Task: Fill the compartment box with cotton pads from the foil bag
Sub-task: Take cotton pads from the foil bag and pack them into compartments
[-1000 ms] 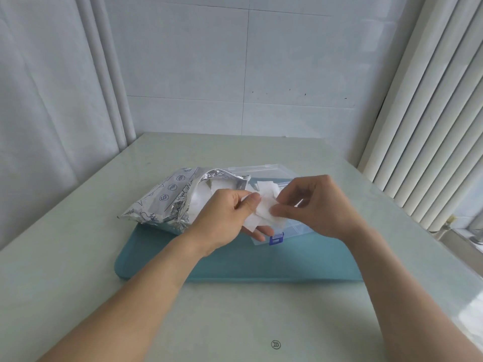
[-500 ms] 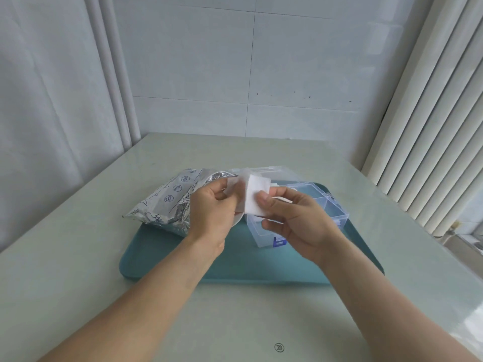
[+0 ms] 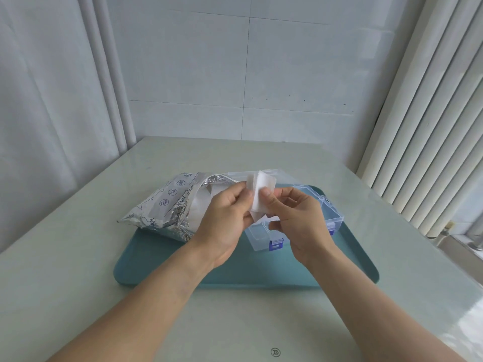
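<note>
Compared with half a second ago, the two hands have drawn closer together and sit a little higher over the clear plastic compartment box with blue latches [image 3: 264, 235], and the white square cotton pads [image 3: 258, 194] now stand more upright between them. The left hand [image 3: 224, 218] has its fingers curled around the left side of the pads, and the right hand [image 3: 292, 215] pinches their right edge with the thumb on the near face; whether one pad is being peeled from the others cannot be told. The pads are held above the left end of the box, not touching it. The crinkled silver foil bag with printed round marks [image 3: 167, 205] lies just left of the hands, its mouth open toward them, white contents showing inside, its near part resting on the teal rectangular tray [image 3: 162, 265]. The box stands on the tray's right half, lid folded back behind it. The tray sits near the middle of the pale green desk [image 3: 78, 283], with free desk surface on all sides; a tiled wall [image 3: 235, 74] closes the far edge and vertical blinds [image 3: 431, 126] the right.
</note>
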Action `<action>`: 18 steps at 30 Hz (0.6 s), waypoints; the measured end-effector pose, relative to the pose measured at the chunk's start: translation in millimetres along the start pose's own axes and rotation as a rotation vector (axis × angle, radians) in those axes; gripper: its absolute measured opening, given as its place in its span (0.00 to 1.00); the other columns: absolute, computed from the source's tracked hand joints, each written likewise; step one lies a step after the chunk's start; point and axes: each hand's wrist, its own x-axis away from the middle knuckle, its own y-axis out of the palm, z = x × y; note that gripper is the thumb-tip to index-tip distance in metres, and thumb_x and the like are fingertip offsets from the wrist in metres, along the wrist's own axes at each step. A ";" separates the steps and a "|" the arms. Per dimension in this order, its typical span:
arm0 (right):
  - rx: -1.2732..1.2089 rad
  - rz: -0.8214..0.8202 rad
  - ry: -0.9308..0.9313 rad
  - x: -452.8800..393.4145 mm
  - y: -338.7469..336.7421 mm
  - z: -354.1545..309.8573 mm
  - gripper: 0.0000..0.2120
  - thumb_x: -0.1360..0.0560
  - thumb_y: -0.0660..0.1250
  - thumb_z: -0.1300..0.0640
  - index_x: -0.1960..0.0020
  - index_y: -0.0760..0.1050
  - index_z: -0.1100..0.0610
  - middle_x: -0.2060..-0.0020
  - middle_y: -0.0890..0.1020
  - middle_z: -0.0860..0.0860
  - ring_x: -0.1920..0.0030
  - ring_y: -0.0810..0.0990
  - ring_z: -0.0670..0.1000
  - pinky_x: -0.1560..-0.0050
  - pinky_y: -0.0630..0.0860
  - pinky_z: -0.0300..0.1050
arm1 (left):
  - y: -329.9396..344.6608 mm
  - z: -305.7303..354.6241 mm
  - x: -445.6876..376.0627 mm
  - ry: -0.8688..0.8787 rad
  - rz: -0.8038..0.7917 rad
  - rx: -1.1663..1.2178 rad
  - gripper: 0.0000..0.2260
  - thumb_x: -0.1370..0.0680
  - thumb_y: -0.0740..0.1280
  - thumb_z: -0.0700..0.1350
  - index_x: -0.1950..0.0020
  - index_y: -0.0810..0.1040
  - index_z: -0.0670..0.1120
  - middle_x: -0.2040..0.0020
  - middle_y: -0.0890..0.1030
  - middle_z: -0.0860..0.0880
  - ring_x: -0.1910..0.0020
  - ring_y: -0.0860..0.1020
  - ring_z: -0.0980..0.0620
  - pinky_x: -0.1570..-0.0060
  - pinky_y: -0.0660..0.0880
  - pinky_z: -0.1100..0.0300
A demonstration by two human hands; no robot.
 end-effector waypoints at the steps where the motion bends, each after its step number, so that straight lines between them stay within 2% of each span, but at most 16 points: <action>1: 0.001 0.008 -0.011 -0.2 -0.2 -0.2 0.10 0.27 0.76 0.54 0.57 0.78 0.59 0.66 0.82 0.52 0.68 0.78 0.47 0.68 0.75 0.39 | -0.4 -1.3 -0.4 0.009 -0.020 -0.025 0.13 0.14 0.55 0.39 0.42 0.80 0.40 0.43 0.84 0.41 0.45 0.83 0.44 0.40 0.78 0.52; 6: 0.061 0.025 -0.072 -1.4 -2.5 -0.3 0.11 0.29 0.77 0.53 0.55 0.80 0.59 0.65 0.86 0.54 0.68 0.81 0.50 0.68 0.75 0.40 | 2.1 -4.0 2.1 0.025 -0.082 -0.064 0.14 0.14 0.53 0.40 0.37 0.77 0.39 0.41 0.83 0.43 0.41 0.82 0.42 0.39 0.78 0.51; 10: 0.167 0.024 -0.068 -7.1 -5.1 1.9 0.17 0.29 0.78 0.50 0.46 0.77 0.57 0.67 0.82 0.50 0.72 0.76 0.45 0.68 0.71 0.40 | 1.7 -4.1 1.5 0.022 -0.064 -0.054 0.14 0.14 0.54 0.39 0.39 0.78 0.39 0.41 0.82 0.37 0.40 0.81 0.39 0.39 0.78 0.48; 13: 0.164 0.025 -0.121 -10.9 -9.2 2.7 0.11 0.29 0.78 0.54 0.50 0.80 0.57 0.69 0.77 0.49 0.70 0.74 0.48 0.70 0.70 0.38 | 2.1 -1.3 2.1 -0.016 -0.072 -0.005 0.13 0.14 0.55 0.38 0.42 0.78 0.34 0.45 0.84 0.37 0.45 0.83 0.39 0.43 0.80 0.47; 15: 0.193 0.064 -0.163 -13.5 -12.3 1.6 0.09 0.29 0.79 0.55 0.53 0.81 0.55 0.69 0.76 0.48 0.69 0.75 0.47 0.68 0.72 0.39 | 0.5 -0.9 1.0 -0.014 -0.060 -0.001 0.13 0.15 0.54 0.36 0.43 0.78 0.34 0.45 0.84 0.38 0.47 0.84 0.40 0.45 0.81 0.46; 18: 0.216 0.046 -0.162 -15.1 -15.2 1.0 0.12 0.29 0.79 0.54 0.49 0.80 0.51 0.62 0.78 0.48 0.68 0.77 0.46 0.63 0.75 0.44 | -2.0 -1.5 -0.4 0.006 -0.014 -0.029 0.14 0.15 0.54 0.34 0.42 0.79 0.36 0.45 0.84 0.37 0.47 0.84 0.39 0.48 0.82 0.47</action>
